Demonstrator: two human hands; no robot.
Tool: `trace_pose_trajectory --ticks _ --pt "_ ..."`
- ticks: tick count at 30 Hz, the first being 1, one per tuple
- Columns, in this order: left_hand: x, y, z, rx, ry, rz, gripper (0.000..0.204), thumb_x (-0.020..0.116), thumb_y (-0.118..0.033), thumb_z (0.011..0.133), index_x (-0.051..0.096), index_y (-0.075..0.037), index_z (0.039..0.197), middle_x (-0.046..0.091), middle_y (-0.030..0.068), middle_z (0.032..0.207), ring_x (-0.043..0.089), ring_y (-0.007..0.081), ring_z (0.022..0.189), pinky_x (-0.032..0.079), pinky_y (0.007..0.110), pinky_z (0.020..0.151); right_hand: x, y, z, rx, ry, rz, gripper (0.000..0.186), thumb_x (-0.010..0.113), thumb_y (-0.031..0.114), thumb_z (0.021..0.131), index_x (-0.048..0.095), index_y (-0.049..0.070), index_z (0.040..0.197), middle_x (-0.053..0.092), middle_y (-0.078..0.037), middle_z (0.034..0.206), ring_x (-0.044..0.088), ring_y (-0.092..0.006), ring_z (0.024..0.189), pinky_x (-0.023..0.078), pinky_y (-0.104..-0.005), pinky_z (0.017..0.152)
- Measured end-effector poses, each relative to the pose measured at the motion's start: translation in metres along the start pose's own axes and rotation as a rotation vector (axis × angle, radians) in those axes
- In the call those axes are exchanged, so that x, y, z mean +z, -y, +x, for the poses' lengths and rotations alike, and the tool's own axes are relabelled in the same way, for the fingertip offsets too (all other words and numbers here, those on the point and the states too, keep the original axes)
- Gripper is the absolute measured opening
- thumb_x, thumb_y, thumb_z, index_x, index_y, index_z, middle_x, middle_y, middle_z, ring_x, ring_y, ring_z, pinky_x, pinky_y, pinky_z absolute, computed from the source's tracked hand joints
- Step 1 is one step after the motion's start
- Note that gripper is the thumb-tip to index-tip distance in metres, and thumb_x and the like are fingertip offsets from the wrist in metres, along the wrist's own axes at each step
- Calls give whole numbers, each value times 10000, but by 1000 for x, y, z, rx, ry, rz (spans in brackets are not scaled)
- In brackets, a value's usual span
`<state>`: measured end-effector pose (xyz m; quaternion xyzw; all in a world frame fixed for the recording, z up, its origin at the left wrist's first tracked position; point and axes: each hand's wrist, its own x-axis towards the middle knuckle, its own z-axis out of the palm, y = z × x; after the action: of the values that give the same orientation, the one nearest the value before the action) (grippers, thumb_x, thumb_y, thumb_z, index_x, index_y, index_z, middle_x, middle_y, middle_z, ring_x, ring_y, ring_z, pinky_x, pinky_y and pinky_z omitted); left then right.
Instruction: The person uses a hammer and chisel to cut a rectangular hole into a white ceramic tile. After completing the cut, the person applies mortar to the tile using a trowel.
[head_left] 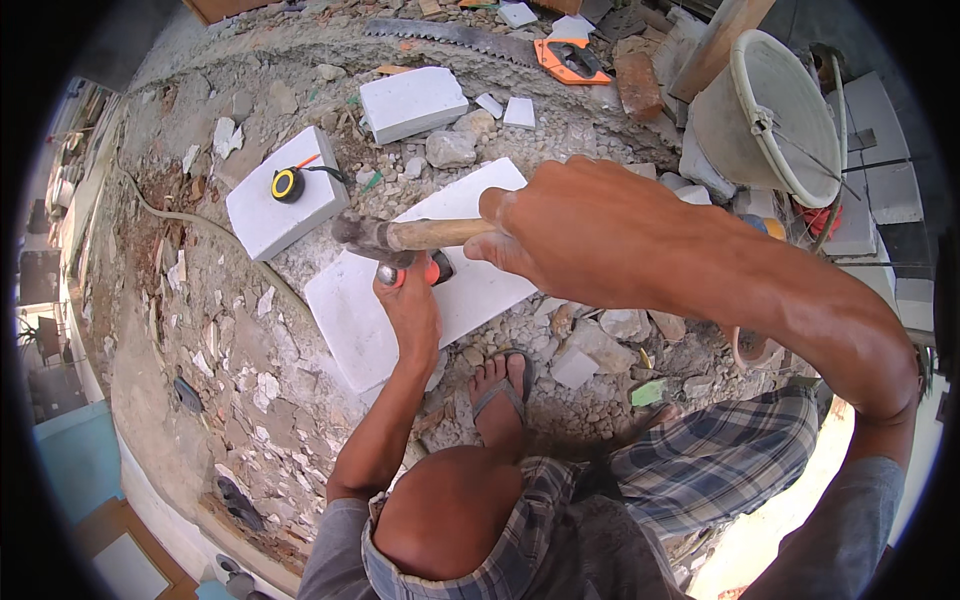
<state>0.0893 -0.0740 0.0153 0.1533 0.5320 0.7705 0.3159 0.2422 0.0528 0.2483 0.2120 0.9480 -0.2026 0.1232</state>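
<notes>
My right hand (545, 235) is closed round the wooden handle of a hammer (440, 232), whose dark metal head hangs over a chisel (436, 270) with a red-and-black grip. My left hand (405, 300) grips that chisel upright on a large white block (350, 320) lying on the rubble. The hammer head partly hides the chisel; whether they touch, I cannot tell. A smaller white block (260, 210) to the left carries a yellow-and-black tape measure (288, 185).
Broken concrete and stones (600, 350) surround my sandalled foot (500, 400). A handsaw (450, 40) with an orange handle and another white block (410, 105) lie farther back. A bucket (720, 130) stands at the right near a wooden post (715, 55). A hose (190, 220) runs along the left.
</notes>
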Motion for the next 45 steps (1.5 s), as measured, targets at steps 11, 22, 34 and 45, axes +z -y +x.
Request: trace_pose_trajectory --ticks 11,22,34,45 --pt "0 -41 21 41 -86 -187 318 691 -204 1057 502 -150 808 481 -21 765 443 95 725 407 289 688 -11 15 -26 -133 -475 193 430 602 409 1083 681 -9 1016 570 -185 585 593 -408 531 455 -475 537" --pt "-12 6 8 -24 -155 -195 213 706 -160 1024 586 -92 1185 643 32 1101 612 136 1042 508 320 928 -4 36 22 -149 -159 -263 370 640 372 1043 617 8 979 646 -209 655 660 -455 620 497 -518 567" --pt "-20 11 7 -11 -66 -47 88 693 -33 979 675 -38 1065 685 10 1017 633 99 945 493 277 799 6 40 18 -73 -95 -137 331 657 362 1045 592 38 1024 642 -213 668 658 -452 636 490 -533 581" --pt "-23 -17 11 24 -112 -366 137 746 -101 957 620 -94 903 620 -35 893 548 62 851 435 264 779 1 60 24 -295 -293 -185 337 694 376 1020 570 64 989 617 -173 635 657 -421 625 486 -518 565"
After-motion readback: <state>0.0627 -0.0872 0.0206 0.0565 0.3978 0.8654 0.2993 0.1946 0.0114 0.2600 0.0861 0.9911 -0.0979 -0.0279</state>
